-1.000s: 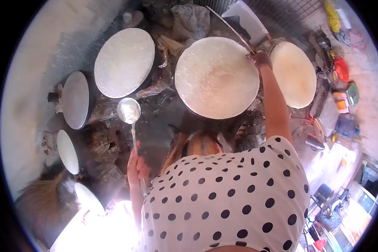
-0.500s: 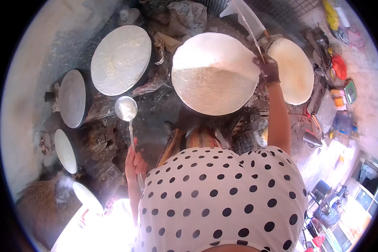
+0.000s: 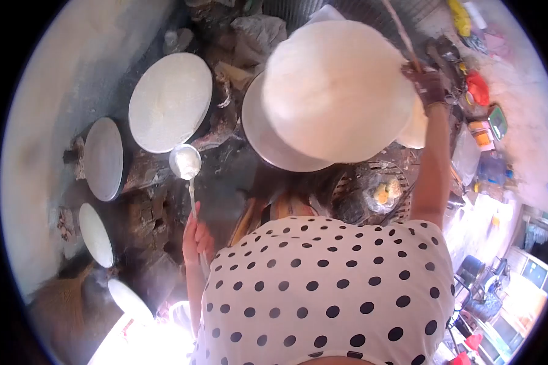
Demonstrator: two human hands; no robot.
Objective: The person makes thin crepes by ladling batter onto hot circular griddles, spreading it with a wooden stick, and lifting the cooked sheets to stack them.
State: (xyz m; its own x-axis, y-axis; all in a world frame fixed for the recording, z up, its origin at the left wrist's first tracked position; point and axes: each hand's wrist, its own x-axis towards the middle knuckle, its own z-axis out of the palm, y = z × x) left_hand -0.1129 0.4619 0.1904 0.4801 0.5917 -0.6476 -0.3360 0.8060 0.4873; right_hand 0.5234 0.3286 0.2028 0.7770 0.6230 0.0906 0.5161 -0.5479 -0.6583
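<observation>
My left hand [image 3: 198, 238] grips the handle of a ladle [image 3: 185, 163], whose bowl holds white batter. The ladle's bowl is just below the near edge of a round pan covered with pale batter [image 3: 170, 100]. My right hand [image 3: 427, 86], in a dark glove, is closed at the right edge of a large thin flatbread [image 3: 335, 91]. A thin stick [image 3: 400, 29] also rises from that hand. The flatbread hangs above a round griddle [image 3: 257, 131], whose left and near parts show. Behind the right forearm, another pale flatbread [image 3: 415, 129] is partly hidden.
More round pans stand at left: a grey one [image 3: 103, 159], a pale one [image 3: 96, 235] and another [image 3: 129, 300]. A basket [image 3: 344, 188] with a plastic bag [image 3: 383, 193] lies near my right side. A red item [image 3: 477, 88] and containers line the right wall.
My right hand has moved right and lifted the flatbread off the griddle, baring part of its surface. The ladle stays in my left hand, nearly in place.
</observation>
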